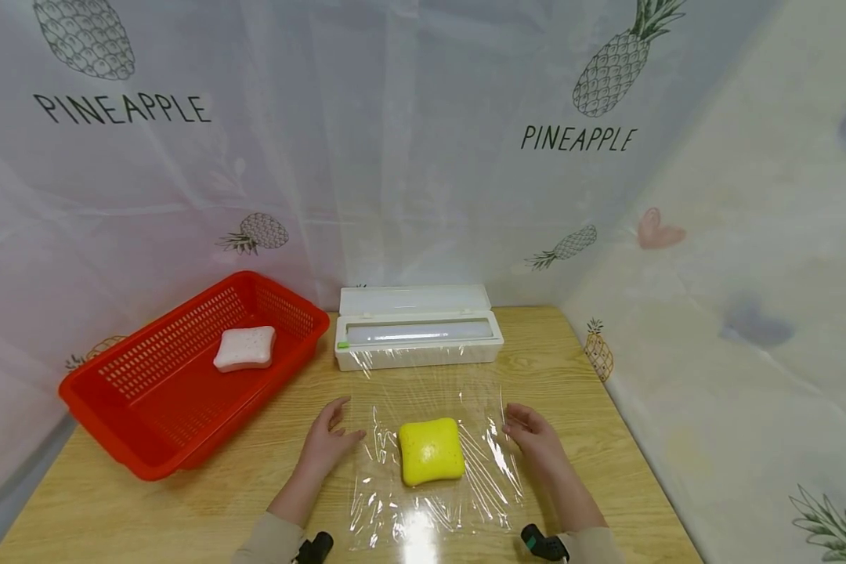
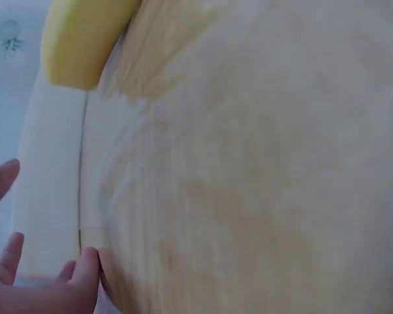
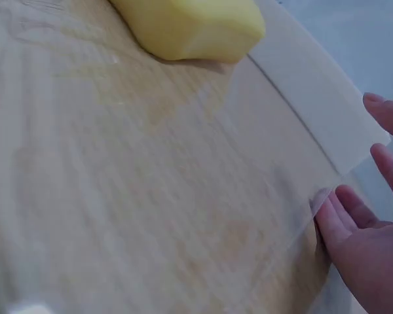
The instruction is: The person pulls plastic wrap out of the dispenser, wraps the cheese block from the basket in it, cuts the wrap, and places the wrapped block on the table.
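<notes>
On the wooden surface (image 1: pixel 550 352), my open hands (image 1: pixel 324 448) (image 1: pixel 539 442) are bracketing clear film (image 1: pixel 485 462) at nine and three o'clock, ideally tensioning evenly.

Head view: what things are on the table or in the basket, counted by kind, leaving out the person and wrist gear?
Baskets: 1, the red basket
Pillow-shaped blocks: 2, the yellow block and pale block
Boxes: 1, the white box
Film sheets: 1, the clear film
Total: 5

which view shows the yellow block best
The head view: the yellow block appears whole there, between the left hand and right hand. Both wrist views crop it at the top edge, showing only part.
</notes>
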`<control>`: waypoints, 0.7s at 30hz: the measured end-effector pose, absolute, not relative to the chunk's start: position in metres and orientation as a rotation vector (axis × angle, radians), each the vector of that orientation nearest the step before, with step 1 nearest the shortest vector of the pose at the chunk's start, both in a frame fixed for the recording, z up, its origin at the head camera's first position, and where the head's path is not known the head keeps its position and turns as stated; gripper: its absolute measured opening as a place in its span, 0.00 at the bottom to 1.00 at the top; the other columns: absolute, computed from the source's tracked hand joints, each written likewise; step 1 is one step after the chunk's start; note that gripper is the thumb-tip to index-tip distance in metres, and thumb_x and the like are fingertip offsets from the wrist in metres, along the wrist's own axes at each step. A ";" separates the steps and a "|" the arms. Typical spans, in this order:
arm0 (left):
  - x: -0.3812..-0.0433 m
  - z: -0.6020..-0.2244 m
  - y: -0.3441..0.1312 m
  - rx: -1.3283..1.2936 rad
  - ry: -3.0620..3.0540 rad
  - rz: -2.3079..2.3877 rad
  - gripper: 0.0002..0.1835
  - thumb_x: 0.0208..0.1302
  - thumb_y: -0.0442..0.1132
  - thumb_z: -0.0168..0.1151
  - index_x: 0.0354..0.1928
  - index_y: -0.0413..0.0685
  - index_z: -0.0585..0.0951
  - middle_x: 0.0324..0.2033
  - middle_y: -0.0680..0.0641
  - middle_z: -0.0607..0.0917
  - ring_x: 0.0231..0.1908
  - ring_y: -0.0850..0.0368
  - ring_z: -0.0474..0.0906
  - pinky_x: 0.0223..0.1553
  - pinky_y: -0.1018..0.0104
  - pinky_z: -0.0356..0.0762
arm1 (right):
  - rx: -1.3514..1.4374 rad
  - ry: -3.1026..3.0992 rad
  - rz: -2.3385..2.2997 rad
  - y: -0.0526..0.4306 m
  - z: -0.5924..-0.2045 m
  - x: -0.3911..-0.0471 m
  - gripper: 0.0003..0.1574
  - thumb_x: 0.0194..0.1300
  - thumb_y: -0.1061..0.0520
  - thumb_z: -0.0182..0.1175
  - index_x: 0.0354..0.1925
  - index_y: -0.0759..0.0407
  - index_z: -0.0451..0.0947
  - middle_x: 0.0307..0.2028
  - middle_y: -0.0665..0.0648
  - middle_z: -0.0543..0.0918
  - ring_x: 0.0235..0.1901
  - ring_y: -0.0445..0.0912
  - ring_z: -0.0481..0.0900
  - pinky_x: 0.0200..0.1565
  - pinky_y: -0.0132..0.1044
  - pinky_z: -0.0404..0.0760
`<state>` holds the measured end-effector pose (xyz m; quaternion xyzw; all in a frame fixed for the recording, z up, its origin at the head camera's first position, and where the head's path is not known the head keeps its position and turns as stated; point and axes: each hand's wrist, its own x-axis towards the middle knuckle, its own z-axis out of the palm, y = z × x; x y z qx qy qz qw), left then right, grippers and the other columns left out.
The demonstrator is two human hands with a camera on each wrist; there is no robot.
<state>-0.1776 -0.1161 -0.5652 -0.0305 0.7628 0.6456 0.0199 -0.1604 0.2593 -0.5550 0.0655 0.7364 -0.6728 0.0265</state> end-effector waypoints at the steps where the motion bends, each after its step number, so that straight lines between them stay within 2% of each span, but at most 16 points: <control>1: -0.182 -0.564 -0.117 -0.103 2.339 2.017 0.38 0.52 0.28 0.72 0.66 0.39 0.69 0.65 0.30 0.66 0.64 0.32 0.63 0.59 0.44 0.69 | 0.194 2.242 -2.089 0.260 -0.556 -0.165 0.33 0.66 0.66 0.60 0.66 0.73 0.62 0.64 0.72 0.68 0.63 0.60 0.66 0.51 0.27 0.73; 7: -0.191 -0.558 -0.114 -0.067 2.175 2.104 0.35 0.54 0.25 0.69 0.65 0.35 0.68 0.63 0.24 0.66 0.62 0.29 0.65 0.56 0.47 0.73 | 0.065 1.928 -2.225 0.269 -0.561 -0.186 0.34 0.69 0.72 0.49 0.69 0.79 0.50 0.66 0.78 0.58 0.57 0.49 0.74 0.55 0.34 0.75; 11: -0.189 -0.560 -0.112 -0.029 2.095 2.130 0.32 0.55 0.24 0.67 0.64 0.33 0.70 0.59 0.25 0.70 0.57 0.32 0.71 0.51 0.55 0.77 | -0.094 1.835 -2.187 0.276 -0.561 -0.191 0.34 0.71 0.72 0.47 0.68 0.81 0.46 0.66 0.80 0.56 0.56 0.46 0.75 0.59 0.39 0.73; 15: -0.184 -0.562 -0.114 0.055 2.028 2.104 0.28 0.58 0.24 0.65 0.61 0.29 0.71 0.53 0.27 0.76 0.51 0.38 0.77 0.47 0.62 0.79 | -0.232 1.761 -2.101 0.282 -0.561 -0.192 0.30 0.71 0.73 0.46 0.66 0.83 0.49 0.64 0.77 0.62 0.55 0.48 0.76 0.59 0.43 0.73; 21: -0.180 -0.566 -0.123 0.177 2.040 1.991 0.26 0.59 0.27 0.66 0.59 0.28 0.72 0.50 0.30 0.80 0.50 0.41 0.78 0.45 0.65 0.78 | -0.353 1.752 -1.925 0.288 -0.564 -0.189 0.26 0.70 0.72 0.49 0.63 0.83 0.58 0.58 0.68 0.74 0.52 0.50 0.79 0.55 0.43 0.76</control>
